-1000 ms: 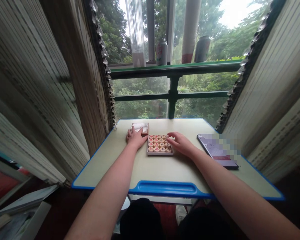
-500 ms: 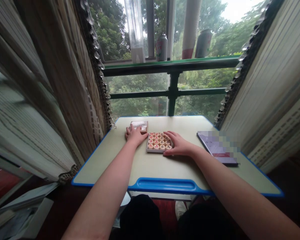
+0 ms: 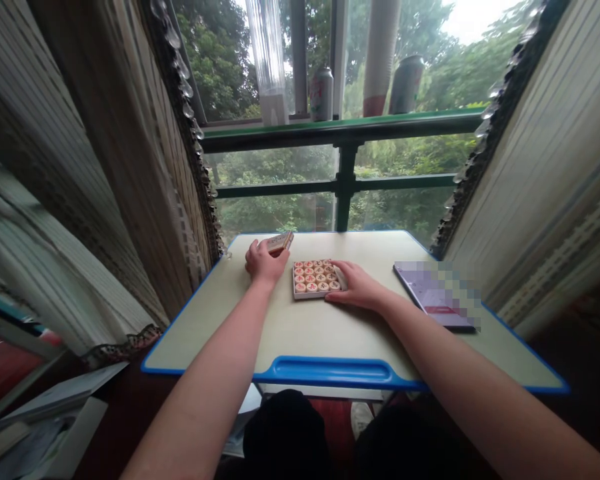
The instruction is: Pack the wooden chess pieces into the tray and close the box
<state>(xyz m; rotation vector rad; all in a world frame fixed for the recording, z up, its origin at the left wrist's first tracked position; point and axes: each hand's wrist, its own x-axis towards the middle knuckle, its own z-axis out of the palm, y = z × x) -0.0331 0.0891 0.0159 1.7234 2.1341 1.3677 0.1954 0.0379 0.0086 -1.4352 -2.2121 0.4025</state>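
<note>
My left hand (image 3: 266, 264) is closed round a small flat printed box lid (image 3: 281, 243), tilted at the far left of the table. Its fingers are partly hidden behind it. To the right lies a shallow white box of Chinese chess pieces (image 3: 314, 277), round wooden discs in rows with red characters on the left and dark ones on the right. My right hand (image 3: 356, 285) grips this box at its right end, with the thumb at the near edge and the fingers at the far edge. It covers part of the right-hand column.
The pale table (image 3: 300, 333) has a blue rim and a blue pen groove (image 3: 333, 368) at the front. A purple-grey book-like item (image 3: 433, 293), partly blurred out, lies on the right. Cans (image 3: 322, 93) and stacked cups (image 3: 380, 60) stand on the green window rail. Curtains (image 3: 145, 167) hang both sides.
The lid lay flat under my left hand and is now gripped and tipped up. The chess box has shifted slightly left and away, with my right hand still at its right end.
</note>
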